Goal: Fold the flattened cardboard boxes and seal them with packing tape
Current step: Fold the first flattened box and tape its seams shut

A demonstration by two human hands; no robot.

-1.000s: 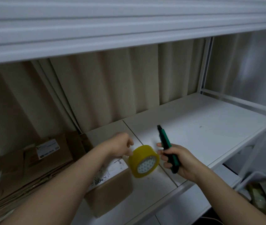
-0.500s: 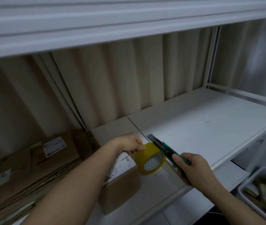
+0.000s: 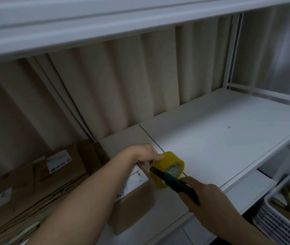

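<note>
yellow packing tape roll sits pinched in my left hand, just above the folded cardboard box on the white shelf. my right hand grips a green utility knife, its tip against the roll. flattened cardboard boxes lie stacked at left.

Green cutter now down across the tape roll, formerly raised.
</note>
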